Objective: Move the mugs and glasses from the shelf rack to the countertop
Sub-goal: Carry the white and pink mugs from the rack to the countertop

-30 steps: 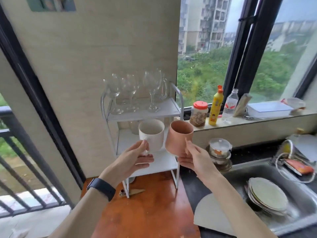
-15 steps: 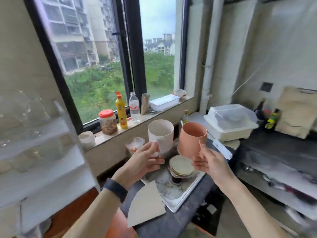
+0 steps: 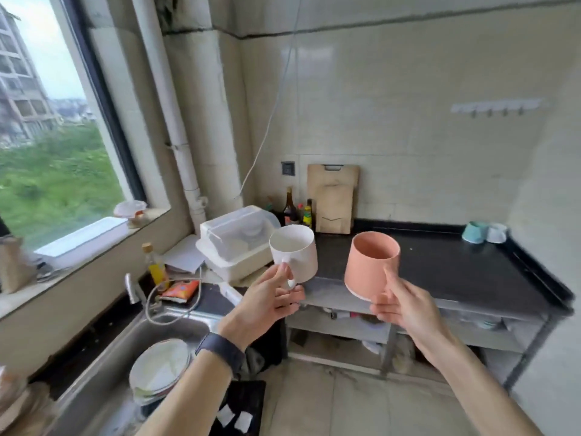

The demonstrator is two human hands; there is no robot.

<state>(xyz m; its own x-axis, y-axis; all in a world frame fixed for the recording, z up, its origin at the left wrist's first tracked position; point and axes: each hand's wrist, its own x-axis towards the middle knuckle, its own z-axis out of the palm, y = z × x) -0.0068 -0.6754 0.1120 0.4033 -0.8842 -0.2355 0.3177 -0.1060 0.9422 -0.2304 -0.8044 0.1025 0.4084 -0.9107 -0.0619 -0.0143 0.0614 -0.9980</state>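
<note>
Head view: plain white mug (image 3: 297, 253), pink mug (image 3: 369, 265)

Two hands: left hand (image 3: 267, 305), right hand (image 3: 405, 305). Two held mugs, one in each: white mug (image 3: 294, 256), pink mug (image 3: 371, 265). Two upturned cups on the surface (image 3: 456, 265): teal cup (image 3: 474, 231), white cup (image 3: 496, 232). One board (image 3: 334, 199). One sink (image 3: 119, 357), with stacked plates (image 3: 160, 363) too close-packed to count.

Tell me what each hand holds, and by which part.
The left hand grips the white mug by its handle. The right hand holds the pink mug at its lower side.
</note>
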